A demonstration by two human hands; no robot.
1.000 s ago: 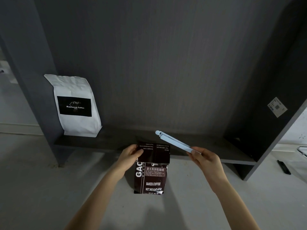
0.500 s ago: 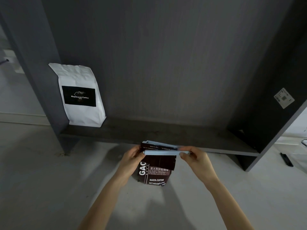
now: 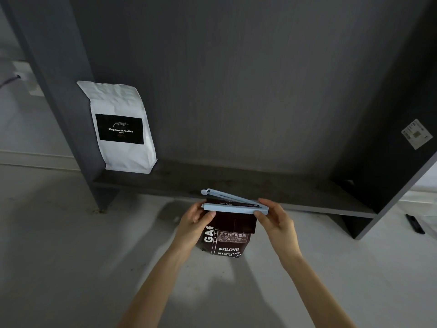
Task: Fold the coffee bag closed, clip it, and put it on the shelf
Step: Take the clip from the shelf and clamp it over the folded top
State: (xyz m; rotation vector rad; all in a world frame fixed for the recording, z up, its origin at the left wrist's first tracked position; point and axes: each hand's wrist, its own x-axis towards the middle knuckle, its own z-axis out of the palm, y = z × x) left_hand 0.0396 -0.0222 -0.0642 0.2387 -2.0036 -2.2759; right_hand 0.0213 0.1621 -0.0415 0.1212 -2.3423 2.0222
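Now splayed open again at its left tip, the pale blue bag clip (image 3: 233,204), where half a second ago looked nearly flat and closed across the fold; a second ago held free and tilted, well clear of the bag. Hinged end pinched in the right hand (image 3: 275,221), fingers closed on it at centre right of the frame. Upper arm of the clip angled up and back toward the left, lower arm lying level across the front of the folded top, with the fold caught between the two. Left hand (image 3: 195,224) gripping the upper left corner of the dark brown coffee bag (image 3: 228,235), thumb pressed by the lower arm's free end. View also nearer and shifted since then, the shelf sitting lower and larger.

Held upright in the lower centre of the frame, in front of and below the shelf edge, over the pale floor (image 3: 71,268). Glossy brown front, white lettering "BAKED.COFFEE" and a net weight line, a lighter label panel with Chinese characters, top flap folded down toward the viewer.

Dark grey shelf unit (image 3: 248,185) filling the upper frame, open at the front. At its left end, standing upright against the side panel, a white coffee pouch (image 3: 123,129) with a black "Kopiluwak Coffee" label. Small white sticker (image 3: 416,133) on the right side panel.
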